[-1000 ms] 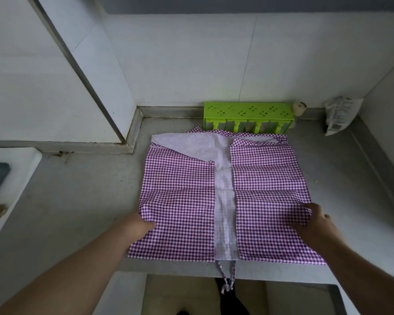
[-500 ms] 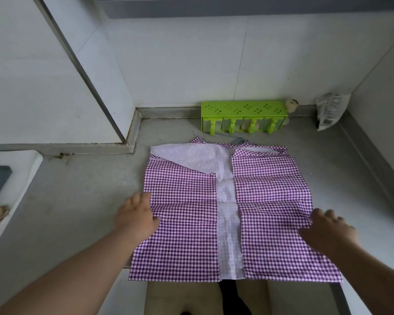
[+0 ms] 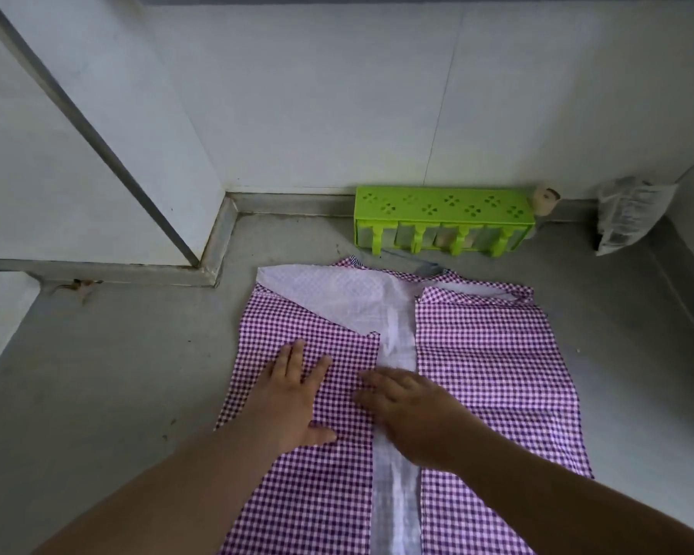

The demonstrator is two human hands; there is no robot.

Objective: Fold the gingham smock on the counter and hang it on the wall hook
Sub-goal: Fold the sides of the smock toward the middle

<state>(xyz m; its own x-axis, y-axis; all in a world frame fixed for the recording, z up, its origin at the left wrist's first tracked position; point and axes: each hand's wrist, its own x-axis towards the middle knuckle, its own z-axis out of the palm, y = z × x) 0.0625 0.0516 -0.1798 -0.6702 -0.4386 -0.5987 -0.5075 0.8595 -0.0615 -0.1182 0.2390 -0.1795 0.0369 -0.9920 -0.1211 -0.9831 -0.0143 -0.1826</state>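
The purple-and-white gingham smock (image 3: 489,370) lies flat on the grey counter (image 3: 97,394), both side panels folded inward with a pale strip of its inner side showing down the middle. My left hand (image 3: 293,398) presses flat on the left folded panel, fingers straight and spread. My right hand (image 3: 409,410) lies flat beside it, across the pale centre strip and the left panel's edge. No wall hook is in view.
A green plastic rack (image 3: 443,218) stands against the back wall behind the smock, with a small beige object (image 3: 543,200) at its right end. A crumpled plastic bag (image 3: 626,214) leans in the right corner. A white appliance edge (image 3: 1,314) sits at far left.
Both hands have left the smock's outer side edges and moved inward onto the left panel and centre strip. The view has shifted closer and lower over the smock.
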